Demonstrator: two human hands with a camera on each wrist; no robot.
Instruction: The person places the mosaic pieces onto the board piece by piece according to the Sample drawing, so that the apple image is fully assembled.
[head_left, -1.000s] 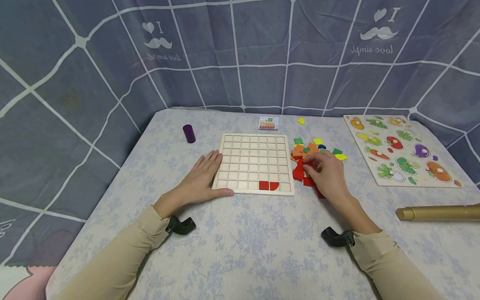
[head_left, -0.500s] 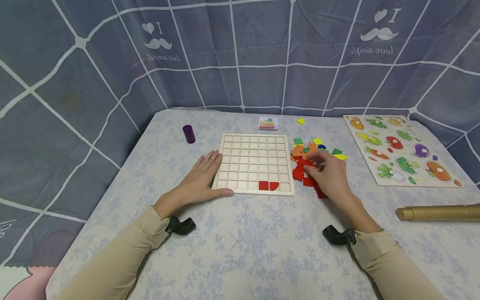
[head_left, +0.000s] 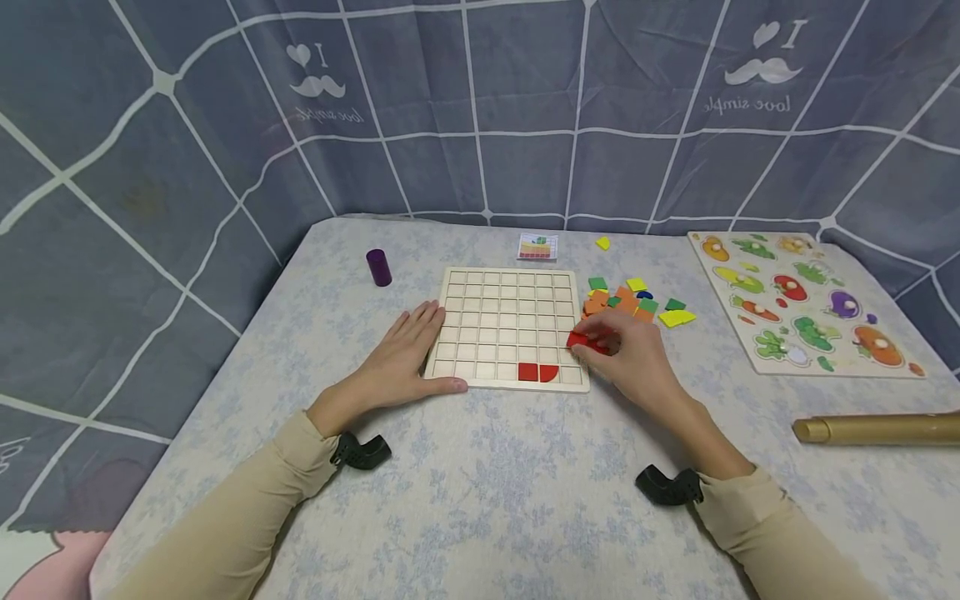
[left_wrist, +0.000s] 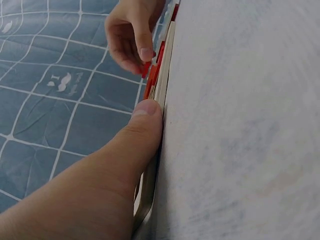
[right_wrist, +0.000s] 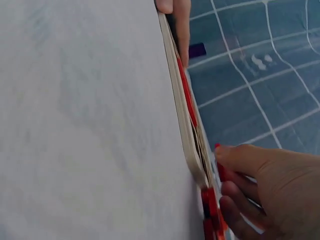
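Your left hand lies flat at the left side of the wooden grid board, fingers straight and reaching to its left edge, with the thumb stretched apart along the near edge. Your right hand is bent, thumb and fingertips pinching a red piece at the board's right edge; its shape is mostly hidden by your fingers. On the board, in the nearest row and right of the middle, a red square sits in one cell, with a red quarter-round in the next cell to its right. Just beyond your right hand, a heap of coloured pieces lies on the counter, mostly orange, green and yellow. A small pattern card lies past the board's far edge, and a purple cylinder stands to the far left.
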